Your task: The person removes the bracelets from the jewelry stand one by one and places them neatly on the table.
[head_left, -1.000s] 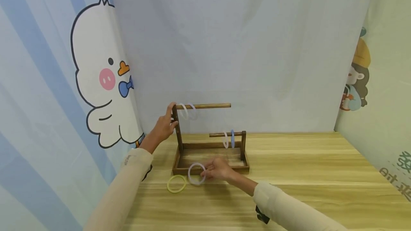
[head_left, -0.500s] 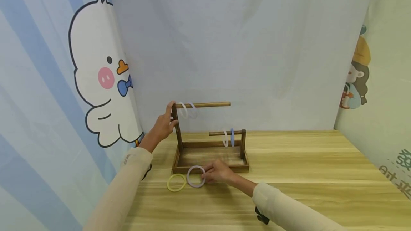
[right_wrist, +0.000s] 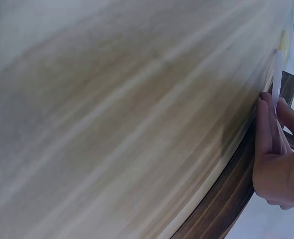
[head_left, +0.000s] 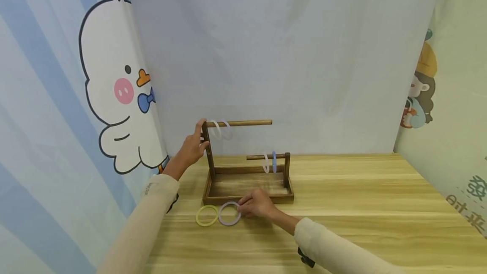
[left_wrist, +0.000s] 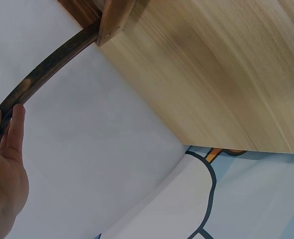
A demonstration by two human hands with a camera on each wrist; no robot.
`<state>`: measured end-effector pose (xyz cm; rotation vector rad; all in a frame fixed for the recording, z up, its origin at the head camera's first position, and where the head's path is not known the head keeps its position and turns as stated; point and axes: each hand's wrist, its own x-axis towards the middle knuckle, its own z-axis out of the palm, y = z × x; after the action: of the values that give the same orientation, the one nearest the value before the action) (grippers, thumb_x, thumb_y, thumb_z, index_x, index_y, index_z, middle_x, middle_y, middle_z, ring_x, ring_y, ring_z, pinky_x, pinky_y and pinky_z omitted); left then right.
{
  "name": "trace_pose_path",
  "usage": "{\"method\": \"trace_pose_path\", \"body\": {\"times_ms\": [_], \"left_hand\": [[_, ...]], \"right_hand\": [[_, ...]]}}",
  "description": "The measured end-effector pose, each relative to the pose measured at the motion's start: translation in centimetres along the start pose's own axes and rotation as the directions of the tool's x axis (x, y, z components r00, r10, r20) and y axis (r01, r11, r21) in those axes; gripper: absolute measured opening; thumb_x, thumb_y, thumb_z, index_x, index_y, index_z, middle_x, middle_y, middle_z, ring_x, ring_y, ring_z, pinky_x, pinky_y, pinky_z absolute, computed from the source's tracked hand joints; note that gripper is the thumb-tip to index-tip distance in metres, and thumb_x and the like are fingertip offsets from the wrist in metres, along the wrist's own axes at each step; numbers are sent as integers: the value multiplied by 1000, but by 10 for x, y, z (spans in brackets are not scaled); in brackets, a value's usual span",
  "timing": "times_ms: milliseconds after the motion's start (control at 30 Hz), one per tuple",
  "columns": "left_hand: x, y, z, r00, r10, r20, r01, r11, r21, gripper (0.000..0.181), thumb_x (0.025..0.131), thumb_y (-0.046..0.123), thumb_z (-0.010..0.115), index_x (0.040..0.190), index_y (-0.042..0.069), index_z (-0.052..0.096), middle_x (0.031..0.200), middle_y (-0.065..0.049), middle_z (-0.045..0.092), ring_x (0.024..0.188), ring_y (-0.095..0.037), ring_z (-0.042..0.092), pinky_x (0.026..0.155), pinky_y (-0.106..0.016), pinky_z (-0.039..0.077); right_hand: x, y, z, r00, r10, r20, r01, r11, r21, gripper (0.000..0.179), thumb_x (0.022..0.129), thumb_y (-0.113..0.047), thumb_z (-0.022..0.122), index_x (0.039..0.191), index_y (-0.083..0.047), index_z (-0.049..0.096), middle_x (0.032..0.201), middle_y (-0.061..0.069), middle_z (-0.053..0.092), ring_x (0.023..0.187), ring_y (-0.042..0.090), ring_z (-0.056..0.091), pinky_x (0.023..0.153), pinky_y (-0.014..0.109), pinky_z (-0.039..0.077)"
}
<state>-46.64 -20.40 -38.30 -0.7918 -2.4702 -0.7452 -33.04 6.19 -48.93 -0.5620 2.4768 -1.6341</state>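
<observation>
My left hand point(head_left: 192, 149) grips the tall post point(head_left: 209, 155) of a dark wooden rack near its top. Thumb and fingers close round that post point(left_wrist: 50, 67) in the left wrist view. At the rack's front, my right hand point(head_left: 259, 204) pinches the right edge of a pale purple ring point(head_left: 230, 224), low at the tabletop. The right wrist view shows this ring point(right_wrist: 277, 74) edge-on between thumb and fingers. Just left of it lies a yellow ring point(head_left: 207, 225). On the upper bar point(head_left: 251, 123) hang a white ring point(head_left: 218, 132) and a pale purple one.
The rack's shallow tray point(head_left: 247, 200) sits right behind the right hand. Its lower bar point(head_left: 255, 157) carries a pale ring point(head_left: 266, 168) and a blue ring point(head_left: 274, 164). Wood-grain tabletop point(head_left: 350, 198) stretches to the right; a grey curtain point(head_left: 304, 75) hangs behind.
The right hand's purple ring has tipped from raised to nearly flat and come down to the tabletop beside the yellow ring. The left hand keeps its grip on the post.
</observation>
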Motion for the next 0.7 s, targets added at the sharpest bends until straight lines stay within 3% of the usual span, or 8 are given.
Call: {"method": "trace_pose_path", "body": {"times_ms": [333,700], "left_hand": [[0,1,-1,1000,-5,9,5,1000,17,77,102,-3,63,160,9,14,110,-34,69,99,-48,72,82,-55,61],[0,1,-1,999,-27,19,27,1000,3,77,102,-3,63,160,9,14,115,-35,68,104,-48,71,86,-55,60]], "right_hand": [[0,5,4,997,-44,-67,45,999,10,10,86,5,82,91,12,77,78,20,76,65,30,77,58,32,63],[-3,6,5,995,-59,-83,62,997,35,12,83,7,83,91,15,76,77,21,75,65,33,76,57,33,63]]}}
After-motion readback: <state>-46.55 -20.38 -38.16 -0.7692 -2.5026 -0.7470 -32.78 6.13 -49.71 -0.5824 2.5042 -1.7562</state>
